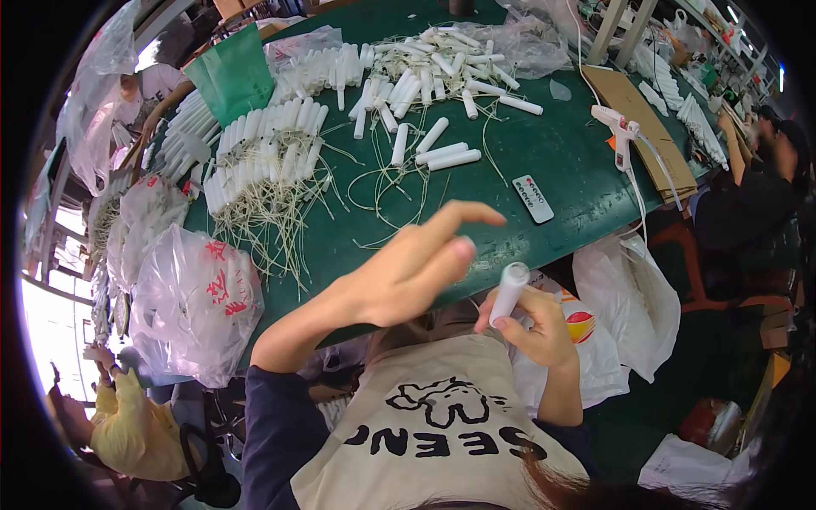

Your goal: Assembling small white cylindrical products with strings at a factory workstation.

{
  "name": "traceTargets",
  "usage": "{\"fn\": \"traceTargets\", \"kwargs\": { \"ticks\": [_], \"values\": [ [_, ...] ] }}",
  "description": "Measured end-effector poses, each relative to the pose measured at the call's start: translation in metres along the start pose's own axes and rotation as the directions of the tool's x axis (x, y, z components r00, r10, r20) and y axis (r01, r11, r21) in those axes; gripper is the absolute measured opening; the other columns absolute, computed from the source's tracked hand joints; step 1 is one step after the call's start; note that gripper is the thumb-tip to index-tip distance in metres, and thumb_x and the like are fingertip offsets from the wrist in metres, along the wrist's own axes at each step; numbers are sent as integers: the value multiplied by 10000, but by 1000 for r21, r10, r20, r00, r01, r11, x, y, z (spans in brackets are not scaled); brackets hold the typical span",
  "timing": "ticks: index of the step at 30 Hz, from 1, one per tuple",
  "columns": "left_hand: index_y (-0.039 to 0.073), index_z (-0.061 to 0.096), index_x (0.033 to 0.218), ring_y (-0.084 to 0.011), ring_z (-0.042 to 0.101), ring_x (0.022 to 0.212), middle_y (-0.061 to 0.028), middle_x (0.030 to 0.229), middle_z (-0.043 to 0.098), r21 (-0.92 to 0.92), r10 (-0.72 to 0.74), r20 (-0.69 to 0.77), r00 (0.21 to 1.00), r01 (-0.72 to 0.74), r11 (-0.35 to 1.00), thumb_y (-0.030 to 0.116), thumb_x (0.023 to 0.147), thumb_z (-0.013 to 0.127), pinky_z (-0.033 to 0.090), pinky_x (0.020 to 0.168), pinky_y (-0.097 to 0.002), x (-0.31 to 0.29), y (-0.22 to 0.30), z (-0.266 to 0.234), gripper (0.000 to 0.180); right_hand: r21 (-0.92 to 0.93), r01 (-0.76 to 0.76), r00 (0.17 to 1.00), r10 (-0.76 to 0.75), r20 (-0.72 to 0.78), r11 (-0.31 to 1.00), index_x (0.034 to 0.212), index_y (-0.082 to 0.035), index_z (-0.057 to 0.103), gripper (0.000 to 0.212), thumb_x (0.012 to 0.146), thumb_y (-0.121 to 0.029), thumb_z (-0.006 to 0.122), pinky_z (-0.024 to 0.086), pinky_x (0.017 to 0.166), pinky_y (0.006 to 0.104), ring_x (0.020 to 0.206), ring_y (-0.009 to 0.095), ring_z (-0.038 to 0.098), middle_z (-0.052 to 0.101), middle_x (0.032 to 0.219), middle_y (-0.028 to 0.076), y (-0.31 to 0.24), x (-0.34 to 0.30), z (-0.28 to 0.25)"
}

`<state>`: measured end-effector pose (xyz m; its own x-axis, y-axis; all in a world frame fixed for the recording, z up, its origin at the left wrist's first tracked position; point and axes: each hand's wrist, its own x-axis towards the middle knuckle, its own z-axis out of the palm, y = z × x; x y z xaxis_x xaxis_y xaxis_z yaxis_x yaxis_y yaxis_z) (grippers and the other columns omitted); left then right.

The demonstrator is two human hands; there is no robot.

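Observation:
My right hand (537, 326) is closed round a white plastic tube (508, 293), held upright just off the table's front edge. To its left, my left hand (410, 270) hovers over the same edge, index finger stretched out and thumb apart, holding nothing. Beyond the hands, a few loose white tubes (448, 159) lie on the green table (442, 200). Thin pale wires (265, 223) trail from a row of stacked tubes (265, 151) on the left. At the back is a tangled heap of wired tubes (438, 70).
A white remote control (533, 200) lies right of centre. Farther right, a glue gun (618, 132) rests by a cardboard sheet (633, 123). Clear plastic bags (191, 297) bulge at the left edge; white bags (629, 297) hang at the right. Other people sit at both sides.

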<state>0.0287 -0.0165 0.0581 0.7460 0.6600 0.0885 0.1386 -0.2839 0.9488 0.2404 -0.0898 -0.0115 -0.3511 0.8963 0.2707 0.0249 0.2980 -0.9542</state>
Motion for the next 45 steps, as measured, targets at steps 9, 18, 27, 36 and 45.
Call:
{"fn": "traceTargets", "kwargs": {
  "ticks": [9,18,27,36,45],
  "values": [
    [-28,352,1226,-162,420,499,-67,612,485,191,39,-152,988,-9,982,30,894,368,369,508,-305,4,2,5,337,-91,-116,990,122,72,989,946,31,604,179,819,-95,599,453,606,271,655,165,591,634,781,94,1,1,0],
    [43,507,1093,-227,572,581,-89,721,550,910,314,98,944,-212,355,75,808,584,421,457,-339,9,0,8,297,-197,-74,997,77,4,978,991,43,591,209,832,-92,598,459,597,281,657,170,582,620,790,96,13,3,10],
    [22,444,1142,-337,606,606,-129,663,577,492,178,-260,949,-29,870,70,861,502,479,557,-367,5,0,-13,291,-69,-180,984,180,-11,981,1022,36,586,229,836,-97,602,441,591,251,659,124,539,600,787,79,26,-2,5],
    [53,440,1177,-330,614,632,-147,858,656,512,200,2,980,-173,842,-45,797,462,485,567,-372,5,-9,-9,394,-168,-123,992,121,-26,978,1046,41,582,258,838,-108,615,454,595,267,694,152,572,614,829,101,24,4,11],
    [28,510,1096,-191,584,611,-99,768,626,265,-90,-325,941,182,947,257,900,529,437,561,-311,31,-45,-8,302,-115,-159,985,150,-83,981,1055,32,571,235,847,-79,578,449,663,238,728,116,576,612,801,68,42,3,11]
  ]
}}
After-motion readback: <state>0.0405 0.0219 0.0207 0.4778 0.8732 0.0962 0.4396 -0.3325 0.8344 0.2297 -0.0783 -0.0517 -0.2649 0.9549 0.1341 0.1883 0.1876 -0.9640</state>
